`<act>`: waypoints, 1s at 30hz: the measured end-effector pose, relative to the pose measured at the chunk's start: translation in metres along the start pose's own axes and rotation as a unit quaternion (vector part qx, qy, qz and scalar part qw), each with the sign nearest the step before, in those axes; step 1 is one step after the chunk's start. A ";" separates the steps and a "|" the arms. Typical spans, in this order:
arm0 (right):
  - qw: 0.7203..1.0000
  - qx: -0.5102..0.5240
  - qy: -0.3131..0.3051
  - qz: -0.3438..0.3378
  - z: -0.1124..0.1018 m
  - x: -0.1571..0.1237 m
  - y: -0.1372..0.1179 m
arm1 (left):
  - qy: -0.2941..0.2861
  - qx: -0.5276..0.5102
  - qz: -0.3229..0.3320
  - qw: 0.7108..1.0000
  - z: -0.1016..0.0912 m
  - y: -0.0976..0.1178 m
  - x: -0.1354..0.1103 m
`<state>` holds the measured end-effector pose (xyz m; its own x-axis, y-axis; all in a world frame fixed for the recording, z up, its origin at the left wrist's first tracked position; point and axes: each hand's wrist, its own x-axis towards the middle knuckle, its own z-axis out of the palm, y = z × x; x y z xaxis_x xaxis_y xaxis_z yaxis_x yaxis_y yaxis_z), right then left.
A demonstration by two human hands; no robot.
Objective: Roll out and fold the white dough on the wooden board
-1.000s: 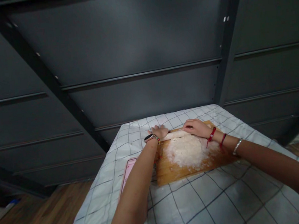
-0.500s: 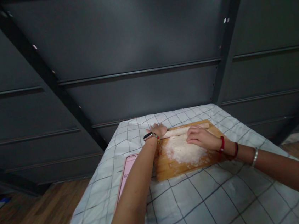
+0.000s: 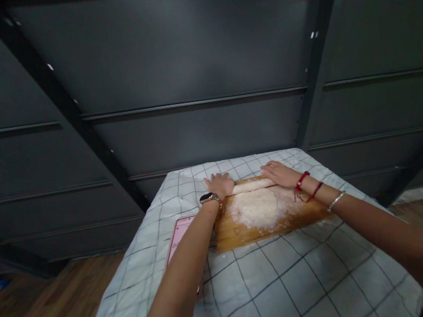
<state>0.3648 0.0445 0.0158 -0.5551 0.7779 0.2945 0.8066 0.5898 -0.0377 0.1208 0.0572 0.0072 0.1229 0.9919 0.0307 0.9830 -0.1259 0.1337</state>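
- From where I stand, the rolling pin point(image 3: 254, 186) lies along the far edge of the wooden board point(image 3: 239, 242), its long axis running left to right.
- The floury dough point(image 3: 256, 208) sits mid-board, on the near side of the pin.
- The left hand point(image 3: 220, 185), at the board's far-left corner, rests palm-down on one end, fingers spread.
- The right hand point(image 3: 279, 174), towards the board's far-right, lies over the other end, fingers extended; I can't tell how hard either grip presses.
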 end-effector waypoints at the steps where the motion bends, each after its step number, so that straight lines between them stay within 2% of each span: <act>1: 0.999 -0.018 -0.035 -0.004 0.004 0.001 -0.001 | 0.018 0.003 0.003 1.000 0.001 0.001 -0.005; 2: 0.998 -0.032 -0.059 -0.003 0.006 0.000 -0.003 | 0.038 0.005 0.007 0.999 0.003 0.001 -0.010; 4: 0.997 -0.044 -0.068 0.014 0.008 -0.007 -0.010 | 0.086 0.013 0.020 0.996 0.006 0.003 -0.023; 7: 0.998 -0.034 -0.039 0.036 0.004 -0.025 -0.021 | 0.126 0.025 0.041 0.991 0.009 0.005 -0.042; 9: 0.999 -0.031 -0.024 0.023 0.001 -0.037 -0.027 | 0.135 0.027 0.049 0.989 0.010 0.005 -0.052; 15: 0.998 -0.059 0.038 -0.002 -0.001 -0.066 -0.047 | 0.145 0.030 0.093 0.985 0.008 0.003 -0.067; 20: 0.998 -0.048 0.041 -0.009 -0.009 -0.085 -0.063 | 0.147 0.022 0.132 0.980 0.008 -0.001 -0.073; 27: 0.998 0.041 0.012 -0.047 -0.026 -0.073 -0.054 | 0.104 -0.020 0.163 0.981 0.000 -0.002 -0.080; 30: 0.995 0.029 0.058 -0.071 -0.021 -0.074 -0.053 | 0.093 -0.070 0.165 0.979 -0.003 -0.005 -0.085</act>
<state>0.3678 -0.0489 0.0158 -0.6319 0.6578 0.4098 0.7076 0.7054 -0.0412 0.1051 -0.0268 0.0069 0.3905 0.8790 0.2737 0.8641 -0.4525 0.2203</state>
